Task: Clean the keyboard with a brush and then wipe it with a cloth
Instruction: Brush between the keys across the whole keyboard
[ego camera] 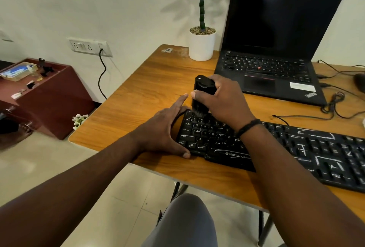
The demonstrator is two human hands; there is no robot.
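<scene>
The wooden tabletop [158, 81] carries everything here, with a dark red cabinet [51, 96] standing on the floor off to its left. At the far right of the tabletop an open laptop [276, 49] sits with its screen dark, and a potted plant [202, 43] in a white pot stands just beside it on the left. Nearer the person, a long black keyboard [296, 148] lies along the front edge, its keys streaked with white marks. The left hand [166, 130] rests spread against the keyboard's left end, thumb at the front corner and forefinger stretched out along the far corner. The right hand [219, 100], a dark band on its wrist, grips a black brush [202, 93] from the side, fingers curled round its body. The brush stands nearly upright, bristles down and touching the top row of keys at the keyboard's far left corner. Thin cables [333, 104] trail across the tabletop between laptop and keyboard.
</scene>
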